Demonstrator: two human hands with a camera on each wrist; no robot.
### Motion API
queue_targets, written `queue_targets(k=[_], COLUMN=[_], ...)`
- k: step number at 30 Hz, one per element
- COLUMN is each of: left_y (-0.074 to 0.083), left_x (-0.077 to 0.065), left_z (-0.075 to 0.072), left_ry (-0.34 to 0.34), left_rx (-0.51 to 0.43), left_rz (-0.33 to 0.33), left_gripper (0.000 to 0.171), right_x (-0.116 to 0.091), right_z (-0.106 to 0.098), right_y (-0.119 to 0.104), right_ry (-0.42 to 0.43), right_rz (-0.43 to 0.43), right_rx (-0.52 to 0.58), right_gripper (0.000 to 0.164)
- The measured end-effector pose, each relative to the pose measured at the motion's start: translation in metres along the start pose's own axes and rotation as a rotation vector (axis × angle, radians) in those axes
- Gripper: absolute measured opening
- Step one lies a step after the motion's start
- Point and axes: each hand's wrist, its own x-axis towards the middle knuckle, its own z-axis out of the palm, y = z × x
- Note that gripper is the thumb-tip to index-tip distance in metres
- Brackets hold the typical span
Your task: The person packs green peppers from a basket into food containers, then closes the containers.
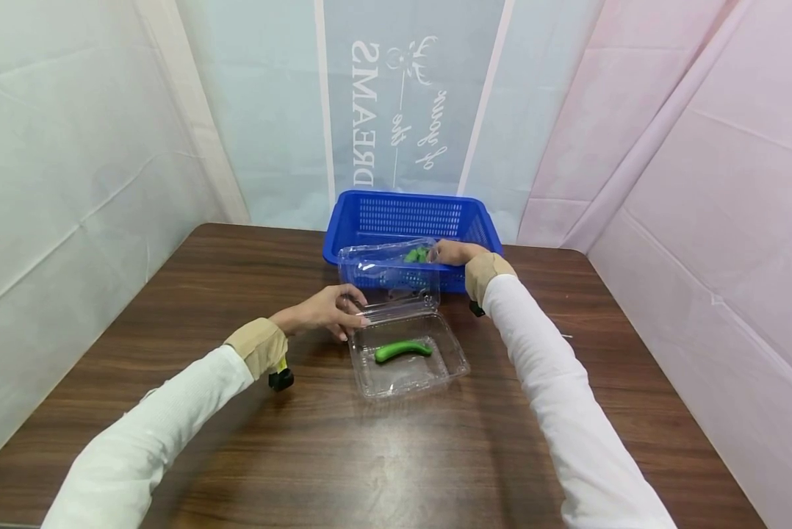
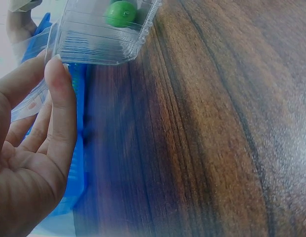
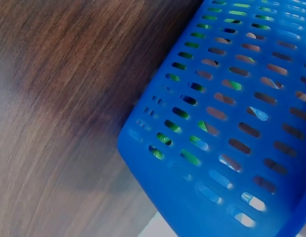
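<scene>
A hinged clear plastic box [image 1: 445, 345] stands on the table with its lid [image 1: 389, 275] raised against the blue basket. In its base lies a long, curved, smooth green vegetable [image 1: 402, 350]; only its rounded end [image 2: 121, 14] shows in the left wrist view. My left hand [image 1: 326, 307] pinches the box's edge near the hinge between thumb and fingers. Over the front rim of the blue basket [image 1: 409, 195], my right hand [image 1: 454, 252] reaches down among green things [image 1: 416, 255]. Its fingers show only in bits through the basket's slots in the right wrist view, so I cannot tell whether they grip anything.
The brown wooden table [image 1: 257, 455] extends in front of the box and to both sides. Behind the basket hangs a pale blue backdrop [image 1: 270, 110] with mirrored lettering. Light sheets [image 1: 720, 220] enclose the left and right sides.
</scene>
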Motion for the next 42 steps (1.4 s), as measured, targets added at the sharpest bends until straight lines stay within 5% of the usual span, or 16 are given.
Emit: queue_targets(k=[9, 13, 20, 29, 42], left_y=[-0.002, -0.003, -0.005, -0.005, -0.008], left_x=[0.001, 0.001, 0.002, 0.002, 0.004], left_z=[0.001, 0.001, 0.003, 0.005, 0.007], left_ry=[0.013, 0.017, 0.016, 0.025, 0.022], left_rx=[-0.001, 0.004, -0.004, 0.008, 0.009], left_rz=[-0.006, -0.002, -0.003, 0.010, 0.017], left_gripper=[0.047, 0.047, 0.045, 0.045, 0.049], right_x=[-0.048, -0.042, 0.016, -0.066, -0.076], right_z=[-0.001, -0.001, 0.004, -0.001, -0.009], right_y=[-0.067, -0.060, 0.017, -0.092, -0.102], right_ry=[0.009, -0.012, -0.042, -0.059, -0.111], right_rz=[0.097, 0.109, 0.072, 0.193, 0.198], right_rx=[-0.013, 0.016, -0.022, 0.014, -0.061], right_gripper=[0.032, 0.034, 0.034, 0.036, 0.041])
